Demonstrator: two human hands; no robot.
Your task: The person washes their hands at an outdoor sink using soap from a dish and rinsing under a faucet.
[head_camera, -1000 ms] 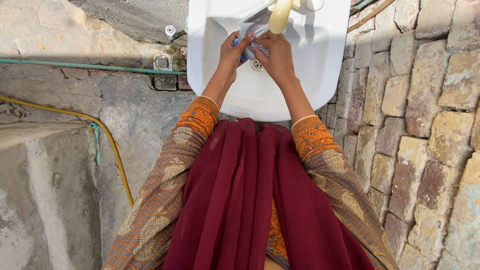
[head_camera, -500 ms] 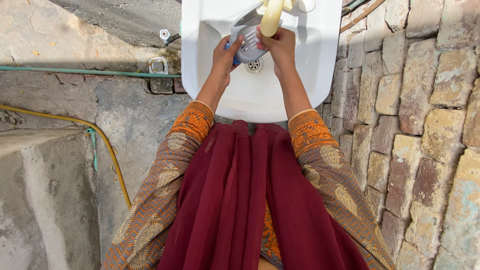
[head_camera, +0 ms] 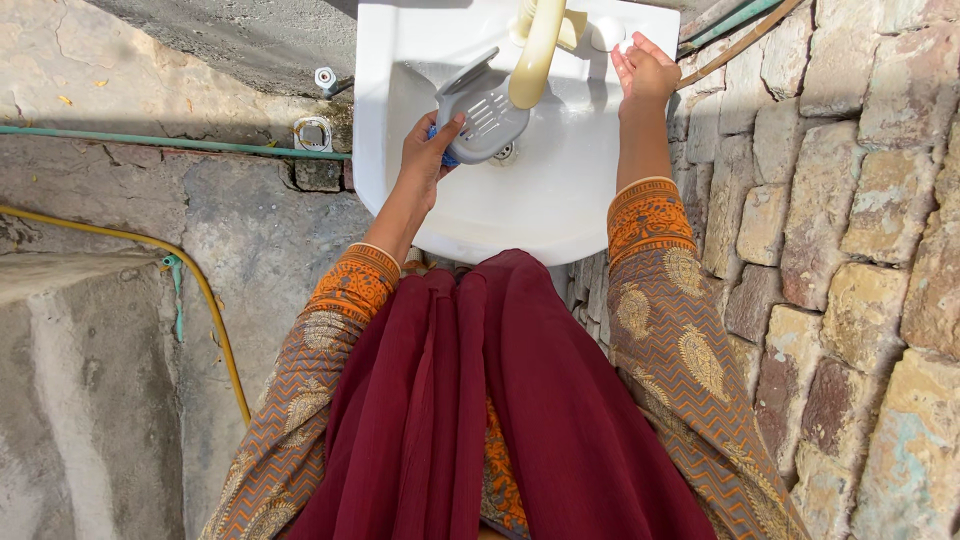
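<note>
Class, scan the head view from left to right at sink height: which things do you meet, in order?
Green pipe → left hand → grey slotted tray → cream spout → right hand → stone wall.

**Outdoor washing corner of a home yard**

You are standing at a white wall-hung basin [head_camera: 560, 215] with a cream tap [head_camera: 535, 55], sunlight falling across it. A rough brick wall [head_camera: 850, 250] is rising on your right; cracked concrete paving [head_camera: 150, 230], a green pipe [head_camera: 150, 142] and a yellow hose [head_camera: 215, 300] are lying on your left.
</note>
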